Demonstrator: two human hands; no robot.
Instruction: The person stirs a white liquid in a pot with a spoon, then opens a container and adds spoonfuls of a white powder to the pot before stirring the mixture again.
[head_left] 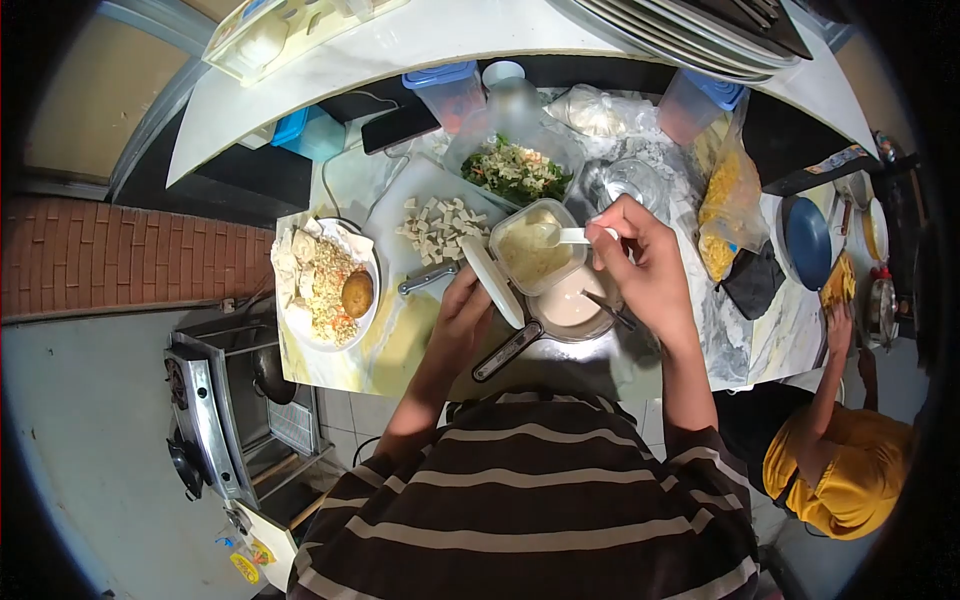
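Observation:
My right hand point(645, 255) pinches a white spoon point(575, 236), whose bowl dips into a clear square tub point(537, 262) of pale powder. My left hand point(465, 303) is closed on a white lid point(490, 280) at the tub's left side; whether it also supports the tub is hidden. Below the tub is a saucepan point(508, 350) of creamy white batter point(570, 308), with a dark utensil handle point(610, 308) sticking out. Pale diced cubes point(440, 225) lie on a cutting board to the left, beside a knife point(428, 278).
A plate point(335, 340) of shredded food stands at left. Behind the tub are a container of chopped greens point(515, 170), a glass bowl point(630, 185) and a powder bag point(600, 108). A yellow-filled bag point(725, 210) lies at right. Another person in yellow point(850, 470) works far right.

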